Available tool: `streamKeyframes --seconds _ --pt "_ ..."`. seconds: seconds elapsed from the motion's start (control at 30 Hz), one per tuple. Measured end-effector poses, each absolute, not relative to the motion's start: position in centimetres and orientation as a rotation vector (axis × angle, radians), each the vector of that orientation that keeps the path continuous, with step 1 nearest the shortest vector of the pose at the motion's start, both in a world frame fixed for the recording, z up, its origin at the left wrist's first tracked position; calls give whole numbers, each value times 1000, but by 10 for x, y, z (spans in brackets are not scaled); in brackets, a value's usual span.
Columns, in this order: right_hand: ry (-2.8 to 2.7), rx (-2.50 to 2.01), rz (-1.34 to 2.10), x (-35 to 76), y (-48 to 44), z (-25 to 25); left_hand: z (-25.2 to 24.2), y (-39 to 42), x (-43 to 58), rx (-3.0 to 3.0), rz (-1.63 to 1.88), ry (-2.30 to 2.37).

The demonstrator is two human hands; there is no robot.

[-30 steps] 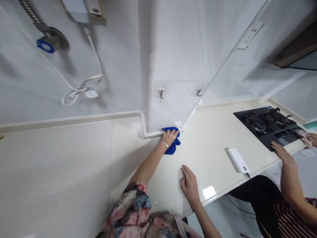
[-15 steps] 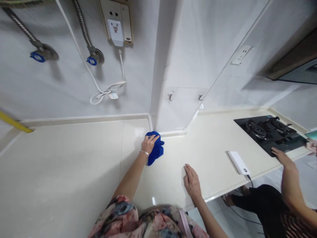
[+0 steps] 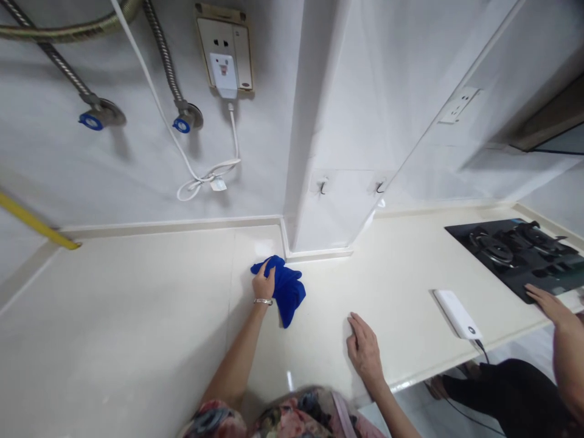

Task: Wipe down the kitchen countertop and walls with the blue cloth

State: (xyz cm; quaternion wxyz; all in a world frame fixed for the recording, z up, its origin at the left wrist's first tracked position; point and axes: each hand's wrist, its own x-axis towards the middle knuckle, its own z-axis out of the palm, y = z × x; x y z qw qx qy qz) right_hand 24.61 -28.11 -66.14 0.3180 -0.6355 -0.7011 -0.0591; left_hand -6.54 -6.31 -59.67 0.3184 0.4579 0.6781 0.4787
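View: my head camera, looking down on the bench.
Left hand: pressed together, gripping the blue cloth.
Blue cloth: bunched on the bench, just beside the white pillar.
Right hand: spread, fingertips down on the bench.
Nearby: a white power bank; a co-worker's hand at the edge of a black gas hob.

- A crumpled blue microfiber cloth lies bunched in loose folds on the pale desk.
- Its upper end sits near the white skirting strip at the pillar's foot.
- The left hand rests on the cloth's edge, pressing it down against the desk.
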Motion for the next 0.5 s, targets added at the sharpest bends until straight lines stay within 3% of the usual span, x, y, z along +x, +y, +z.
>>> streamKeyframes --seconds 0.17,0.5 --pt "-1836 -1701 -122 244 -283 -659 -585 -42 -45 1018 1351 1793" --pt "-1841 -1716 -118 243 -283 -654 -578 -30 -15 1206 1323 1577"
